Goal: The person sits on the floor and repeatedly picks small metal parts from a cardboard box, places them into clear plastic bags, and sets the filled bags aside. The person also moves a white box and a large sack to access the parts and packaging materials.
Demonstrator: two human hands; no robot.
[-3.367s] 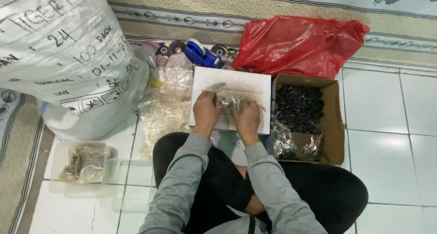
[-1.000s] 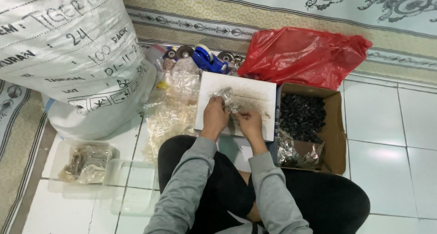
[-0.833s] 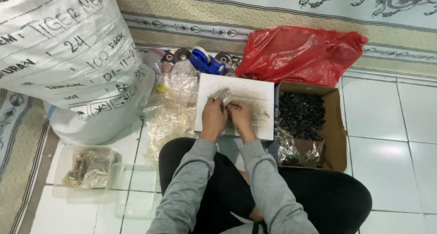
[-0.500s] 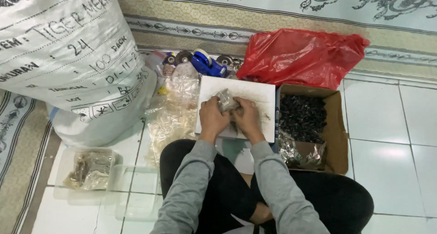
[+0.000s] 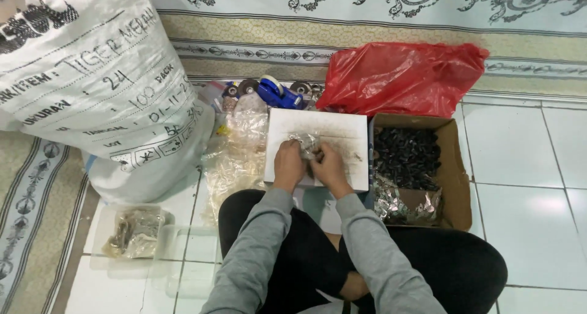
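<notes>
Both hands meet over a white board (image 5: 342, 133) on the floor: the left hand (image 5: 288, 165) and right hand (image 5: 328, 167) are each closed on a small clear plastic bag (image 5: 307, 144), beside a cardboard box (image 5: 455, 167) of dark parts.

A person in a grey long-sleeved top, cuffs at the wrists of the bare left hand (image 5: 288, 166) and right hand (image 5: 330, 168), and black trousers.

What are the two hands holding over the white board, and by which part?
Both the left hand and right hand pinch a small clear plastic packet by its lower edge.
</notes>
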